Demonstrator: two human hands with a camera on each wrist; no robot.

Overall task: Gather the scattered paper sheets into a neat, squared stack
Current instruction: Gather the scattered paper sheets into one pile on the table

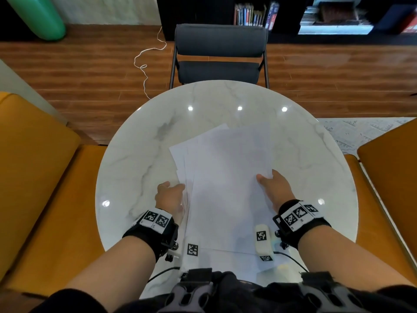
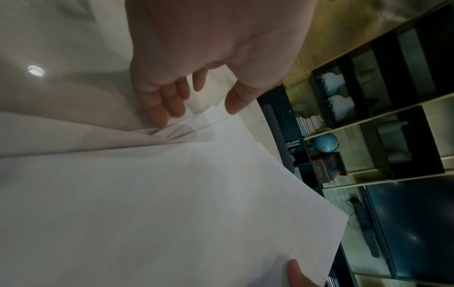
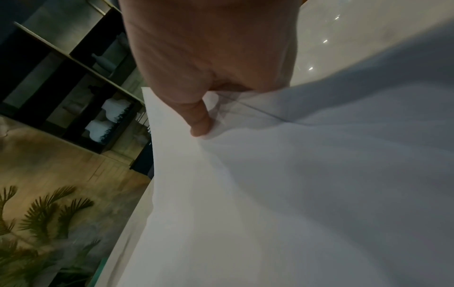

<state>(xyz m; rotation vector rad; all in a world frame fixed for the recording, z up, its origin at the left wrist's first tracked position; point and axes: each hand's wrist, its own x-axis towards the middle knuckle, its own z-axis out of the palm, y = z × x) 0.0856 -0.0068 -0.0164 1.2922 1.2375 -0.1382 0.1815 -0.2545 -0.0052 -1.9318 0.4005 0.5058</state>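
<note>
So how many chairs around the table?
3: grey chair at the far side of the table, orange chair on the left, second orange chair on the right. Any behind the person would be hidden.

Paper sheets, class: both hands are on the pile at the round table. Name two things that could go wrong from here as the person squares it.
1. The paper sheets are still fanned at the far left; the left hand touches only their edges with its fingers, so lower sheets may slide apart.
2. The right hand pinches the pile, which buckles at the thumb; a crease could set in.
</note>
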